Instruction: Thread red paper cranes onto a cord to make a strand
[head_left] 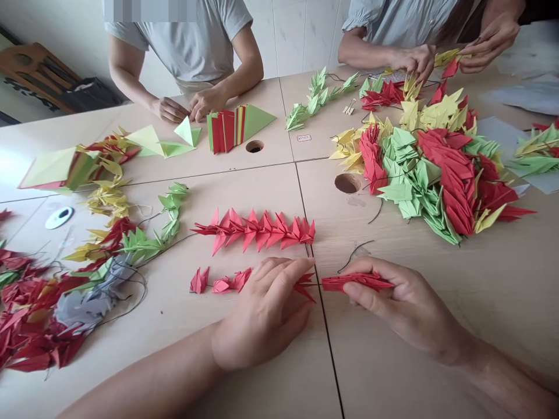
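Note:
My right hand (404, 302) is closed around a flattened red paper crane (356, 281), its tip pointing left. My left hand (264, 311) lies over the end of a short strand of red cranes (222, 283) on a thread, fingers pinched together at a red crane beside the table seam; what they pinch is partly hidden. Just beyond my hands lies a longer string of red cranes (257, 228).
A big heap of red, green and yellow cranes (430, 171) fills the right. More strung cranes (52, 291) pile at the left. Two other people sit opposite; one folds paper near a stack of folded sheets (233, 127), the other handles cranes. Cable holes (347, 183) pierce the table.

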